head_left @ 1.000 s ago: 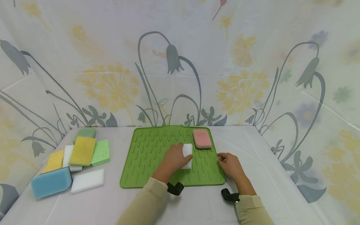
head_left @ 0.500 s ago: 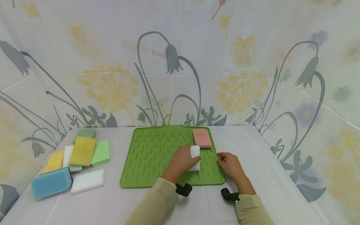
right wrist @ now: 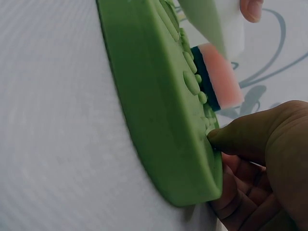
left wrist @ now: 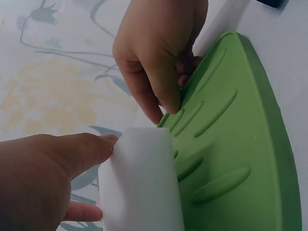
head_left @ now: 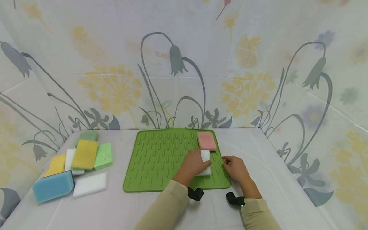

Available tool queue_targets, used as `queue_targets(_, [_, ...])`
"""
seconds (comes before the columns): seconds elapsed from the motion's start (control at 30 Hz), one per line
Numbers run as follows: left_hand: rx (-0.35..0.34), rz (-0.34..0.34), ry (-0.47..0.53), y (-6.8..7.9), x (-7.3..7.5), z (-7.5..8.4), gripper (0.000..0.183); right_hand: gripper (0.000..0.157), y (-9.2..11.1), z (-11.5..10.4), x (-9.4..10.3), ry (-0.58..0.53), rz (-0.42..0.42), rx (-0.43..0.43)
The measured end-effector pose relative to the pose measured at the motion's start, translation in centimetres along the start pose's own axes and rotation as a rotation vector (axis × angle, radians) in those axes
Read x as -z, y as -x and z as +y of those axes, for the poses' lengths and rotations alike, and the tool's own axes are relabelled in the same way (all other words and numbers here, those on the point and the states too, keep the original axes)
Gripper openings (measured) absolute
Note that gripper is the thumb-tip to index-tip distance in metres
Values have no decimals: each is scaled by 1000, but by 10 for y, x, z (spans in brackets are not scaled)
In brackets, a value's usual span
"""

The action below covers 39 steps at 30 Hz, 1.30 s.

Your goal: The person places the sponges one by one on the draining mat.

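My left hand (head_left: pixel 193 165) grips a white sponge (head_left: pixel 205 157) between thumb and fingers, over the right part of the ribbed green mat (head_left: pixel 155 159). In the left wrist view the white sponge (left wrist: pixel 142 183) stands close over the mat (left wrist: pixel 231 125), the thumb along one side. At the mat's right edge, my right hand (head_left: pixel 236 169) pinches the rim; the right wrist view shows its thumb on top and curled fingers (right wrist: pixel 231 197) below. A pink sponge (head_left: pixel 206 141) with a dark underside lies at the mat's back right corner, just behind the white one.
On the left of the white cloth lie several more sponges: a blue one (head_left: pixel 53 187), a white one (head_left: pixel 90 185), a yellow one (head_left: pixel 84 154) on top of others, and a light green one (head_left: pixel 103 156). A flower-patterned cloth (head_left: pixel 184 64) rises behind the table.
My left hand has moved right across the mat with the white sponge, stopping nearer the pink sponge and the right hand. The right hand has stayed at the mat's edge.
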<state>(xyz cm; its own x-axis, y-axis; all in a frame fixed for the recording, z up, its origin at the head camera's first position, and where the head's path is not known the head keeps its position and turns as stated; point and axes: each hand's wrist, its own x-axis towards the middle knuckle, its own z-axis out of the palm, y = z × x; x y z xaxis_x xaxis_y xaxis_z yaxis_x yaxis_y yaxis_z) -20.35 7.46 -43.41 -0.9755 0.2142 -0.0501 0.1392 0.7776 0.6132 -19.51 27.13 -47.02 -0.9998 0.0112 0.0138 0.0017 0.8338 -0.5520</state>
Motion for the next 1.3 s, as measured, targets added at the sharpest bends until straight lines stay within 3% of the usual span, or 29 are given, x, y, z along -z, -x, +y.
queue_targets(0.53, [43, -52, -140, -5, -6, 21, 70, 35, 0, 0, 1, 7, -3, 6])
queue_targets(0.9, [0, -20, -244, -10, -17, 28, 66, 34, -1, -1, 1, 3, 4, 32])
queue_targets(1.3, [63, -6, -282, -8, -24, 33, 74, 35, 0, -1, 2, 10, 0, 31])
